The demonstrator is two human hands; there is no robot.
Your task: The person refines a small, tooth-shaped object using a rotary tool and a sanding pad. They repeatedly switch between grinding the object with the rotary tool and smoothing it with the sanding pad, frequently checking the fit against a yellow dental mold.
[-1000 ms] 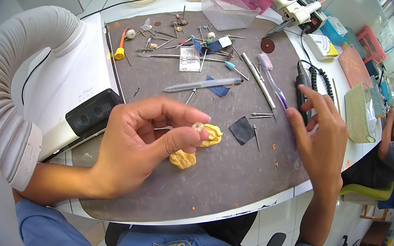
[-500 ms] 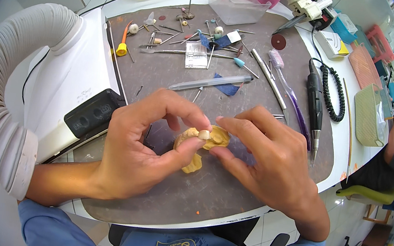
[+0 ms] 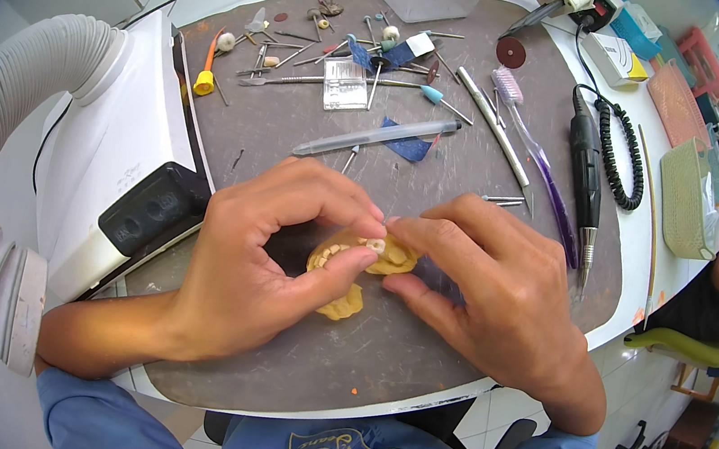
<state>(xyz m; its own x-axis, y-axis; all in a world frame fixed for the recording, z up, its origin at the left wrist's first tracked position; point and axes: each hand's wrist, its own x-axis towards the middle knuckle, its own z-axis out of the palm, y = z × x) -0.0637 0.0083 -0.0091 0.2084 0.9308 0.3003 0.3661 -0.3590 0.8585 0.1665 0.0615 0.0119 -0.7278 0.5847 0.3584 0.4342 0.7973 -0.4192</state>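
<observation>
A small whitish dental crown [image 3: 376, 246], its hollow underside showing, is pinched between the thumb and index finger of my left hand [image 3: 260, 252]. My right hand [image 3: 496, 288] is close beside it, index fingertip near the left one. Its thumb sits lower and apart, with nothing visibly gripped; whether it touches the cast behind cannot be told. Below the fingers are yellow plaster dental casts: one with a row of pale teeth [image 3: 327, 255], partly hidden by my left hand, another piece [image 3: 400, 259] between the hands, and a yellow part [image 3: 342, 303] below my left thumb.
Beyond my hands lie a capped clear pen [image 3: 375, 138], a purple toothbrush [image 3: 536, 161], a metal-tipped knife [image 3: 495, 124] and several rotary burs. A black handpiece [image 3: 581, 176] rests at right. A white box with a ribbed hose [image 3: 6, 114] stands left. Someone sits far right.
The crown has turned in my left fingers, from its smooth outer face to its hollow underside. More teeth on the cast show now. The view has shifted slightly; both hands stay close together.
</observation>
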